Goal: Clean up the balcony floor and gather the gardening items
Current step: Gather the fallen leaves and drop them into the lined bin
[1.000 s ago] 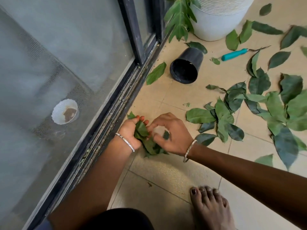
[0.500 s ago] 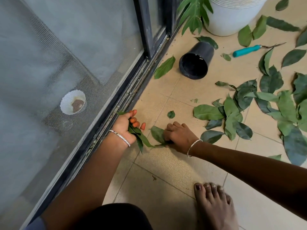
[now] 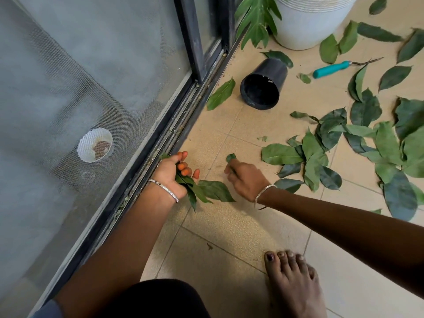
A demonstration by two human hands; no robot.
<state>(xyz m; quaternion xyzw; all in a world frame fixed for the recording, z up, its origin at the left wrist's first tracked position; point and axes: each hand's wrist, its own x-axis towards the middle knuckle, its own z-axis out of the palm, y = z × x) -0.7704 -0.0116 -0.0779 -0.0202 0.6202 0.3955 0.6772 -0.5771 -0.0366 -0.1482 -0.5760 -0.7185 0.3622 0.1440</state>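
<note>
Fingers (image 3: 181, 166) of the left hand (image 3: 171, 174) are curled tight around a bunch of leaves (image 3: 207, 191). The blades fan out below the palm and lie low over the floor (image 3: 229, 228), right beside the sliding door track (image 3: 174, 134). The right hand (image 3: 246, 180) is just to the right of it, knuckles up. Its fingers (image 3: 229, 169) are bent and closed on a small leaf (image 3: 230, 157), whose tip stands up above them. Each wrist wears a thin silver bangle, left (image 3: 164, 190) and right (image 3: 263, 193).

Right of the right hand, a thick scatter of loose leaves (image 3: 387, 143) covers the beige tiles, many of them overlapping. One long leaf (image 3: 221, 94) lies alone near the track. Just beside it a black pot (image 3: 263, 88) lies tipped on its side, with its open mouth facing the camera. Farther back, a teal-handled tool (image 3: 331, 68) lies flat among the leaves. Behind the tool stands a white planter (image 3: 309, 24) with a ribbed rim, and a plant's lobed green foliage (image 3: 257, 19) hangs down at its left side.

A mesh screen (image 3: 68, 88) in a dark frame fills the left of the view, and a round pale patch (image 3: 95, 144) shows in it. Bits of debris lie in the track. A bare foot (image 3: 296, 283) rests on the tiles at the bottom, under the right forearm.
</note>
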